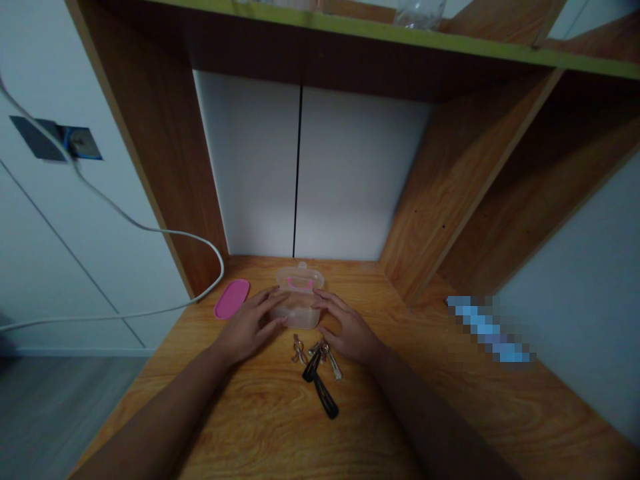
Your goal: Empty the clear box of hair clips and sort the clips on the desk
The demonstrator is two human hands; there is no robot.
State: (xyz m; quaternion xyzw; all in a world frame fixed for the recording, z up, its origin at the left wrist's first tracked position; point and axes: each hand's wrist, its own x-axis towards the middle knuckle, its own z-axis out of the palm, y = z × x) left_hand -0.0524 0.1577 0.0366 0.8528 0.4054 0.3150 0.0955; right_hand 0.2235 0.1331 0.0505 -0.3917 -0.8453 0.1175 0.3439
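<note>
A small clear plastic box point(303, 319) stands on the wooden desk with its hinged lid point(295, 273) raised at the back; a pink handle point(300, 284) shows on the lid. My left hand point(250, 327) holds the box's left side, thumb by the front corner. From the right, my right hand point(350, 330) has its fingertips against the opposite side, thumb lower near the clips. Just in front of the box lie two black snap hair clips point(326, 396), a metallic hair clip point(334, 367) and a bow-shaped clip point(299, 348), with other small pieces partly overlapped.
A pink lid-like plate point(232, 299) lies left of my left hand. A white cable point(195, 235) loops in from the wall socket point(83, 142). Wooden side panels and an overhead shelf point(350, 33) enclose the desk point(260, 427). At the right is a blurred-out blue object point(487, 330).
</note>
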